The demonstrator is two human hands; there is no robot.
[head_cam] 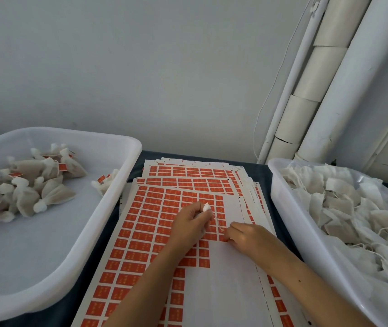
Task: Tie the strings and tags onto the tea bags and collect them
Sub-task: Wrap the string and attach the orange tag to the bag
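The left hand has its grip closed round a tea bag, whose gathered white top pokes out above the fingers. A short string hangs from it toward the right hand, whose curled fingers press at an orange tag on the top sheet; whether they already pinch a tag I cannot tell. So this bag seems mid-tagging.

The sheet, in the middle of the desk, has one strip of tags gone and most left. At the desk's left edge the left bin holds a modest heap of tied, tagged bags. At the right edge the right bin is piled high with untied ones, so I judge most of the work remains.
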